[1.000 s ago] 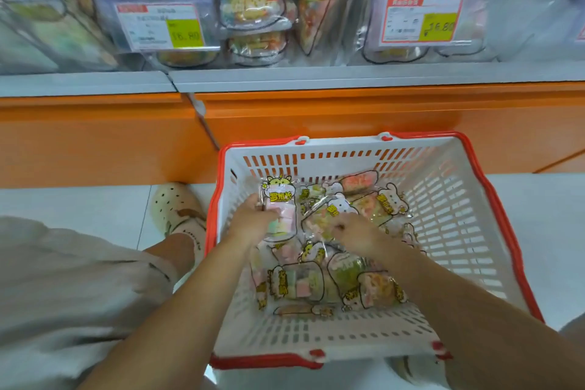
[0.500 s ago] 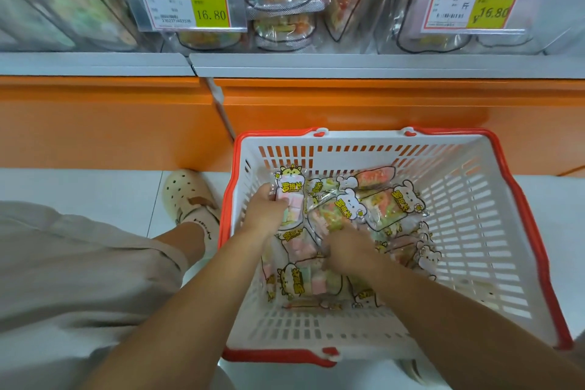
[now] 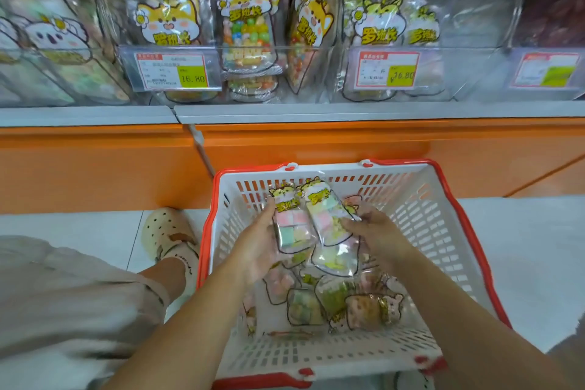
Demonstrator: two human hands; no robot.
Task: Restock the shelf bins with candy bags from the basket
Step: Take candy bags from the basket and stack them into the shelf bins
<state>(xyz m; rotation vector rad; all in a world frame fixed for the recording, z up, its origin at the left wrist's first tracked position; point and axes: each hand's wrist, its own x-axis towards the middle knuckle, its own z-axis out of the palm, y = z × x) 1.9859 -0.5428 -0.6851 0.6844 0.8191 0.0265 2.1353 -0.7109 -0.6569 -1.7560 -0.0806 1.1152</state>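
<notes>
Ok, head view: white basket (image 3: 427, 218) sits on pale tile floor (image 3: 522, 247), just beside the orange shelf base (image 3: 95, 168). Left hand (image 3: 256, 250) grips one candy bag (image 3: 291, 225) and right hand (image 3: 376, 237) pinches a second bag (image 3: 329, 218), both over the basket. Clear bins (image 3: 468, 9) above hold bags, with price tags (image 3: 177, 73) on the front.

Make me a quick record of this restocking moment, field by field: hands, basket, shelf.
left hand: holds a pastel candy bag above the basket
right hand: holds a second candy bag, overlapping the first
basket: white with a red rim, loose bags inside
shelf bins: clear, above the basket, already holding bags
price tag: reads 16.80
task stage: two bags lifted, not yet in a bin
</notes>
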